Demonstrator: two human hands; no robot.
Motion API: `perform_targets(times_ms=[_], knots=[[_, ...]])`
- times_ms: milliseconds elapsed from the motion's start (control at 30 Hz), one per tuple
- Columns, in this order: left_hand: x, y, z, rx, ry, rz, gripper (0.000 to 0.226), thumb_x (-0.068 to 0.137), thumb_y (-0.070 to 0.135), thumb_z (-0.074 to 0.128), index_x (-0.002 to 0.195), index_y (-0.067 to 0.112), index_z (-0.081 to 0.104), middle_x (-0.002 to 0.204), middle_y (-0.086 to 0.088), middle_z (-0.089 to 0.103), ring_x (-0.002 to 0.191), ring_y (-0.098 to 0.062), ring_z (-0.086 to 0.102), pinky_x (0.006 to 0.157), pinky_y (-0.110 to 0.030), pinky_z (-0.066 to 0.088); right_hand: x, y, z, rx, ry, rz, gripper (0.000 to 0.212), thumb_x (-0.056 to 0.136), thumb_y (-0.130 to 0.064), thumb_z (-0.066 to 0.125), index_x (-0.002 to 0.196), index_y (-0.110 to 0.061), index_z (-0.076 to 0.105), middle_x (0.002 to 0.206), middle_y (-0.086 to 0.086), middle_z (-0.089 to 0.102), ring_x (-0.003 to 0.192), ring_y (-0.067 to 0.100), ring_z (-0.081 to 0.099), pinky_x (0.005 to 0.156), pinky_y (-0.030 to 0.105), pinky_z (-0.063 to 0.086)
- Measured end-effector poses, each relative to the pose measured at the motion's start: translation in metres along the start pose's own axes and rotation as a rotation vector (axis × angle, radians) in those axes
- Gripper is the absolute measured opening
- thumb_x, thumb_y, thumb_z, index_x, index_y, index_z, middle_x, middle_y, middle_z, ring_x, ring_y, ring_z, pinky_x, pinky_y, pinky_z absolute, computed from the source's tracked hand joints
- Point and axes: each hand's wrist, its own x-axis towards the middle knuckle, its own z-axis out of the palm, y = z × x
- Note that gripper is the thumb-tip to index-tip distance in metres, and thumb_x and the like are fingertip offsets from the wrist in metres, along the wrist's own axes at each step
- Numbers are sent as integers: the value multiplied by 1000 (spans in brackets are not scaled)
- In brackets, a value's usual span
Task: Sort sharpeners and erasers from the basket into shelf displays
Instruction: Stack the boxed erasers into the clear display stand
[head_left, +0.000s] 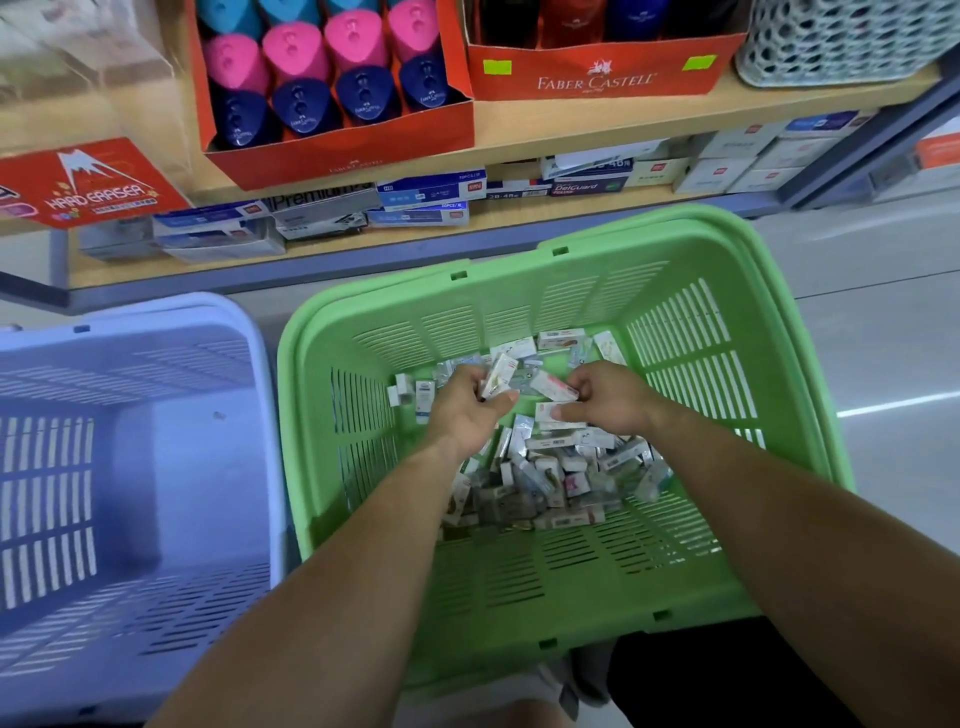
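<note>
Head view, straight down into the green basket (701, 374) on the floor (883, 338). Heap of small boxed erasers (545, 467) at the bottom, spread from the middle toward the back wall. Left hand (462, 410) curled round one white eraser box (498, 374), tipped up on end. Right hand (602, 400) pinching a second box (553, 385) at the fingertips, with a third box (558, 413) pressed under the thumb (red-marked label, too blurry to read). Both hands deep inside the basket, close together. Pale blue basket (249, 338) just beside on the left. Beyond, on the wooden shelf (571, 124): red display box (337, 150) packed with pink, turquoise and navy sharpeners (296, 52), Faber-Castell box (597, 78) right next to it.
</note>
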Motion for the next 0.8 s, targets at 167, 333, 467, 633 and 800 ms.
perform_targets(times_ms=[167,333,467,633,800], knots=[[-1,-2,3,-147,-40,-3,49,97,29,65,143,34,48,146,-3,48,120,-19,50,110,-41,40,-1,-4,1,46,-57,-11,32,81,-32,83,103,-16,67,89,-8,66,82,11,64,69,24,45],[4,-5,4,-227,36,-49,27,96,40,65,118,27,57,116,8,57,99,-12,58,88,-35,48,0,0,-2,278,58,17,32,86,-28,80,109,-10,67,113,6,66,104,23,64,84,34,56],[8,-7,1,-321,107,-82,31,92,42,69,115,24,60,113,8,63,104,-19,63,89,-38,53,-6,-6,-13,516,30,45,25,91,-18,74,113,-12,61,124,9,57,107,24,63,73,33,62],[8,-4,0,-325,82,-35,40,96,35,65,134,40,54,138,8,52,122,-23,55,102,-45,48,-4,-10,-17,419,-12,-41,25,90,-20,75,113,-13,67,121,9,64,99,16,66,69,24,60],[6,-2,0,-284,64,-58,18,97,35,63,111,42,54,135,5,52,116,-24,55,106,-52,44,-3,-15,-16,343,-60,-81,31,88,-20,77,117,-10,70,114,4,65,98,17,66,76,30,62]])
